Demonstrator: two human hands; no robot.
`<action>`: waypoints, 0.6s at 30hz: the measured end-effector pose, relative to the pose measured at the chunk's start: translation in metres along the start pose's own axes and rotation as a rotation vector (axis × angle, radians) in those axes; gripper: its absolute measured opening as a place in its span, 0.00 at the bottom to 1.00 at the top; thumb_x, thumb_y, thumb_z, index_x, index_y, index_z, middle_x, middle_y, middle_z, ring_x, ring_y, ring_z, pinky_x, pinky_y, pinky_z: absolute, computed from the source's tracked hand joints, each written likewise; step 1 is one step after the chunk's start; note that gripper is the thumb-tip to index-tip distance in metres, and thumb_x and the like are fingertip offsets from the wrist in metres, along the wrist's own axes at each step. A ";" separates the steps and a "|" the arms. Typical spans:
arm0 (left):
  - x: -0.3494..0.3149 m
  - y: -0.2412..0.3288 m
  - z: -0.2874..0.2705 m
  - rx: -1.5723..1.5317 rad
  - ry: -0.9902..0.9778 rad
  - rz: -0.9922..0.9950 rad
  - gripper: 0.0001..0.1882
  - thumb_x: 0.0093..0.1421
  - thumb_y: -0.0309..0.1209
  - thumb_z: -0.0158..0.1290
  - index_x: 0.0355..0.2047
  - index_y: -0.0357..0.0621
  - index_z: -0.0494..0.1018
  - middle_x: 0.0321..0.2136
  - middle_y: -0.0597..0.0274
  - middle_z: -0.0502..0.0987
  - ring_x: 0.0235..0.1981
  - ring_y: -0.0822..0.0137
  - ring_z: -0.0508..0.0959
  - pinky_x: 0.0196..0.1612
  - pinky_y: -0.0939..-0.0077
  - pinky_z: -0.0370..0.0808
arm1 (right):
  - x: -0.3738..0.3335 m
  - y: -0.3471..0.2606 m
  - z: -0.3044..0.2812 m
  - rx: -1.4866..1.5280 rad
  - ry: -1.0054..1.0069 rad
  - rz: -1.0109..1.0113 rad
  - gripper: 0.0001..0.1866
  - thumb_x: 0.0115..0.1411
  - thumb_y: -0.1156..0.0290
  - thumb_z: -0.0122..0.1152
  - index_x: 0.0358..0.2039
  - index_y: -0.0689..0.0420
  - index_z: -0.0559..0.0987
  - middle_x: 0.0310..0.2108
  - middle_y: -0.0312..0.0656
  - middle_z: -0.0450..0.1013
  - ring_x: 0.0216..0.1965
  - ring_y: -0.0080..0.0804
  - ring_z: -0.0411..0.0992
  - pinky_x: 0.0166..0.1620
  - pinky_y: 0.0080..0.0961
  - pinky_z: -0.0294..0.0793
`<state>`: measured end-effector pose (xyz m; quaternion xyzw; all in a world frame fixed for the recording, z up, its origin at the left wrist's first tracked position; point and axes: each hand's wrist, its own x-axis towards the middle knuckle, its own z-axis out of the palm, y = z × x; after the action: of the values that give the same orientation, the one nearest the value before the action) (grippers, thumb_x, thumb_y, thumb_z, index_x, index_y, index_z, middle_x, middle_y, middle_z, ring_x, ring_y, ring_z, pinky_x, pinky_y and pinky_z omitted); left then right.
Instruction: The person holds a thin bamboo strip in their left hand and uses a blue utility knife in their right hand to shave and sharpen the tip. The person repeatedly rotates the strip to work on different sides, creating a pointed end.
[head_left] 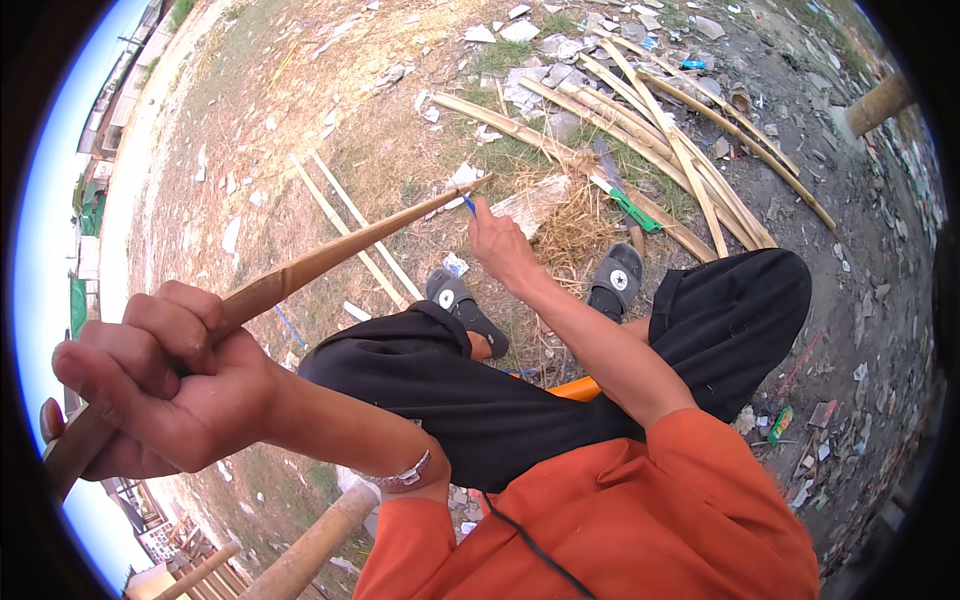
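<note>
Out over the littered ground, left hand (165, 385) fist-tight on the bamboo strip (330, 255), right hand (500, 245) pinching a blue pen (468, 203) at its tip, marking it; steadiness needed.

You've got 2 hands up, 1 bamboo stick (330, 255), 1 blue pen (468, 203), 2 sandals (465, 310) (both black), 1 green-handled knife (622, 195).

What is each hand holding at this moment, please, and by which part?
The left hand grips a long bamboo strip near its close end. The right hand pinches a small blue pen-like thing by its lower part, tip at the strip's far end.
</note>
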<state>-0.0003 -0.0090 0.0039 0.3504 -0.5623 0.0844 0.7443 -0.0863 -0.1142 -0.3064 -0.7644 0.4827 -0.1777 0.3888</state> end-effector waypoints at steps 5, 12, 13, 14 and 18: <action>0.006 -0.002 -0.012 0.187 0.031 0.073 0.07 0.63 0.26 0.45 0.39 0.53 0.60 0.10 0.71 0.51 0.06 0.80 0.49 0.05 0.86 0.49 | -0.004 0.124 0.038 -0.158 -0.098 0.429 0.19 0.59 0.65 0.46 0.42 0.69 0.66 0.37 0.67 0.69 0.41 0.62 0.69 0.45 0.49 0.68; 0.003 -0.003 -0.002 0.118 -0.019 0.055 0.09 0.62 0.24 0.45 0.39 0.55 0.61 0.11 0.71 0.51 0.08 0.79 0.49 0.07 0.86 0.48 | -0.021 0.018 -0.034 0.155 -0.112 0.109 0.21 0.64 0.55 0.38 0.38 0.63 0.67 0.26 0.60 0.71 0.31 0.59 0.69 0.36 0.49 0.64; 0.003 -0.004 -0.005 0.081 -0.042 0.078 0.11 0.62 0.23 0.43 0.41 0.56 0.62 0.11 0.71 0.50 0.07 0.79 0.49 0.07 0.86 0.48 | -0.032 -0.019 -0.054 0.264 -0.124 -0.008 0.20 0.64 0.56 0.38 0.37 0.63 0.67 0.22 0.61 0.69 0.29 0.60 0.69 0.33 0.50 0.63; 0.004 -0.003 -0.007 0.040 -0.074 0.072 0.11 0.62 0.23 0.43 0.42 0.56 0.63 0.11 0.71 0.50 0.07 0.79 0.49 0.07 0.86 0.48 | -0.045 -0.054 -0.073 0.411 -0.138 -0.069 0.20 0.64 0.56 0.38 0.35 0.63 0.67 0.20 0.59 0.68 0.27 0.58 0.68 0.31 0.49 0.62; 0.003 -0.001 -0.013 -0.102 -0.199 0.049 0.12 0.63 0.23 0.40 0.43 0.56 0.64 0.11 0.71 0.50 0.07 0.79 0.48 0.06 0.84 0.49 | -0.108 -0.138 -0.142 0.623 -0.249 -0.284 0.18 0.65 0.58 0.38 0.35 0.62 0.66 0.18 0.52 0.65 0.22 0.51 0.67 0.27 0.35 0.61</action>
<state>0.0118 -0.0025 0.0046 0.3050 -0.6453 0.0385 0.6994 -0.1465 -0.0477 -0.0996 -0.6844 0.2434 -0.2741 0.6303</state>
